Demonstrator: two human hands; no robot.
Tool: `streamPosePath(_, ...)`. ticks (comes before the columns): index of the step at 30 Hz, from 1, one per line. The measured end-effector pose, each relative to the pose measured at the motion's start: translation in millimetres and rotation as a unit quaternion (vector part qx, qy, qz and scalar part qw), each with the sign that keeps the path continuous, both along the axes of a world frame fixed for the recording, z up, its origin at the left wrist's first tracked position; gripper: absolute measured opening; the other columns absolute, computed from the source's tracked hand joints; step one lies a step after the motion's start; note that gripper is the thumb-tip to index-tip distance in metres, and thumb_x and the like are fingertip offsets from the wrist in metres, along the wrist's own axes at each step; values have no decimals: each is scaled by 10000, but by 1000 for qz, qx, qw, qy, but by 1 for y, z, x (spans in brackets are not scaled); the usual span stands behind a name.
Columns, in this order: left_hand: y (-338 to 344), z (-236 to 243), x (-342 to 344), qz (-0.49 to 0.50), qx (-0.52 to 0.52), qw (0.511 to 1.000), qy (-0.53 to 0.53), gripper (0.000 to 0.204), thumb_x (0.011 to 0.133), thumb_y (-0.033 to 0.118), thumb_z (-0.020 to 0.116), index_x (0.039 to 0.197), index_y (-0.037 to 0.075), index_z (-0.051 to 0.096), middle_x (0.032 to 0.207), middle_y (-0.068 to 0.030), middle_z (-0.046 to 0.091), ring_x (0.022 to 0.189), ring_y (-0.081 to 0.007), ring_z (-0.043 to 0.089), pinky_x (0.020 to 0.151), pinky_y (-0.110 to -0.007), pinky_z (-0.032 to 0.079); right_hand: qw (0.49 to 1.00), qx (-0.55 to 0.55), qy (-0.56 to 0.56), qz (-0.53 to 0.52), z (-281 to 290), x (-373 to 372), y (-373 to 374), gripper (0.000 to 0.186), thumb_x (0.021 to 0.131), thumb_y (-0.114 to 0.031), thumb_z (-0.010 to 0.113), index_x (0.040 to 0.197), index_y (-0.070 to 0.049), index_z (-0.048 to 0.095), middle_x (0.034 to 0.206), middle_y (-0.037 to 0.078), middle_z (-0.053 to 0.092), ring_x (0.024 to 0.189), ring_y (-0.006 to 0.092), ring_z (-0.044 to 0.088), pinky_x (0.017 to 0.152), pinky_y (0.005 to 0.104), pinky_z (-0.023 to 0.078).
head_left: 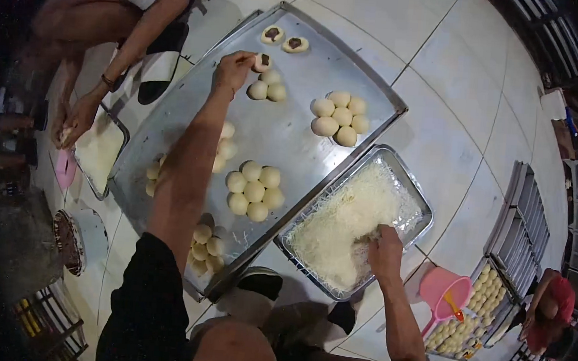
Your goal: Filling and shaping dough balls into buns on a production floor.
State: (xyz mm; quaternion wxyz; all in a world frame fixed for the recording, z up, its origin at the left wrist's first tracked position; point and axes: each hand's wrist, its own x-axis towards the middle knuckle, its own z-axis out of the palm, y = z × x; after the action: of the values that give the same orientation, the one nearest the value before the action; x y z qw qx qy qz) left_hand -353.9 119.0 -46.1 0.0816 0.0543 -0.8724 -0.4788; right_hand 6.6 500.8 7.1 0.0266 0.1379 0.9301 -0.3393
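Observation:
My left hand (231, 71) reaches over a large metal tray (193, 117), its fingertips pinched at the edge of a flattened dough piece with dark filling (262, 62). Two more filled dough pieces (272, 34) lie open farther up the tray. Just below my left hand sits a small group of smooth dough balls (269, 85). Other dough balls (255, 191) are clustered in round groups over the tray. My right hand (386, 254) is at the right side of a smaller metal tray (423, 220), fingers closed in shredded cheese (360, 212); the fingertips are partly hidden.
At the left, another person's hands (78, 122) work above a tray of pale filling (97, 147). A tub of dark filling (70, 242) stands below it. To the right are a pink bucket (443, 292), a tray of dough balls (485, 295), stacked metal pans (520, 223) and another person (551, 309).

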Motion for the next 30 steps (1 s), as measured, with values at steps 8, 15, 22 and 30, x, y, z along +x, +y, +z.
streamPosePath(8, 69, 96, 123, -100, 687, 720, 14, 267, 973, 137, 554, 1202, 2, 539, 1156, -138, 627, 1070, -231, 610, 972, -342, 501, 989, -141, 29, -40, 46, 17, -6, 314, 723, 17, 620, 1038, 17, 623, 865, 143, 653, 728, 263, 608, 668, 356, 508)
streamPosePath(15, 156, 86, 286, -44, 698, 634, -331, 334, 987, 210, 481, 1202, -38, 545, 1180, -153, 622, 1067, -232, 616, 974, -332, 498, 992, -104, -50, 43, 38, 25, -1, 216, 768, -60, 600, 951, 28, 676, 757, 144, 664, 589, 236, 575, 594, 330, 479)
streamPosePath(22, 194, 60, 330, -98, 648, 653, -380, 312, 947, 100, 525, 1238, -12, 531, 1112, -140, 630, 893, -192, 655, 764, -262, 563, 986, -83, 129, 66, 64, 10, -35, 303, 784, -44, 632, 1081, 8, 671, 850, 121, 664, 768, 213, 599, 658, 316, 497)
streamPosePath(30, 198, 100, 336, -191, 475, 793, -330, 375, 925, -13, 487, 1294, 46, 510, 995, -126, 654, 833, -178, 663, 679, -240, 559, 977, -212, 19, -5, 90, 21, -34, 345, 766, -2, 683, 1111, -6, 667, 1019, 134, 672, 900, 250, 615, 747, 341, 517)
